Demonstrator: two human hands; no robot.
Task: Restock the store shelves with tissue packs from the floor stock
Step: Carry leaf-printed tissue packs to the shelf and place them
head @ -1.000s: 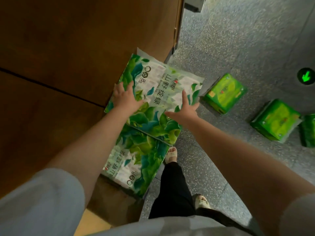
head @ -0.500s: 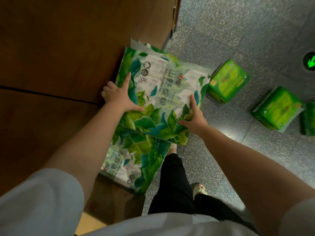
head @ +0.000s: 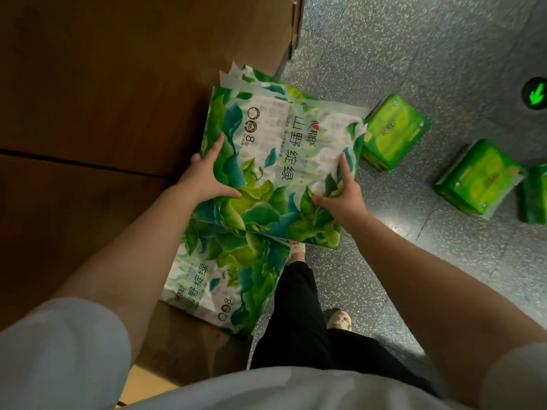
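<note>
While the leaf-printed tissue pack [head: 278, 164] has risen and swung closer since a second ago, the left hand [head: 204, 179] and right hand [head: 340, 193] now clamp its two side edges, fingers spread flat along the wrap. Below them lies a second tissue pack [head: 225, 279]; right of the right fingers, small green packs [head: 393, 131] wait on the floor [head: 414, 54]. Shelving likely comes next.

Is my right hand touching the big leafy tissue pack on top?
Touching. The head view shows the right hand with thumb and fingers pressed on the top tissue pack.
</note>
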